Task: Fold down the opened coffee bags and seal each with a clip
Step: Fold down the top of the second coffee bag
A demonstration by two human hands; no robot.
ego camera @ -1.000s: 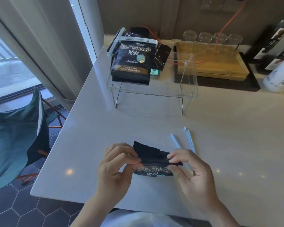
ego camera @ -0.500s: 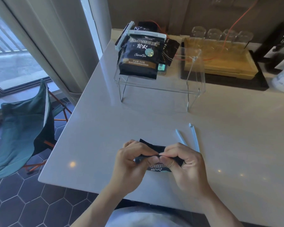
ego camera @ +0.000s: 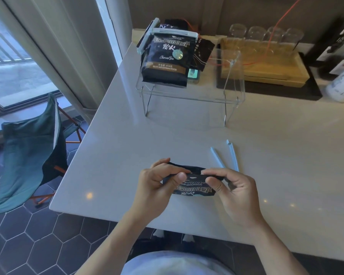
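Coffee bag [ego camera: 194,185] in 2 hands' grip

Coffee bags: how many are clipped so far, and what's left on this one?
Done: the front bag on the clear rack wears a white clip across its top; a second clip shows at its left, so another behind may be sealed too. In hand: both hands, left and right, pinch the small bag at its folded top. Left: fitting the blue clip lying open beside it.
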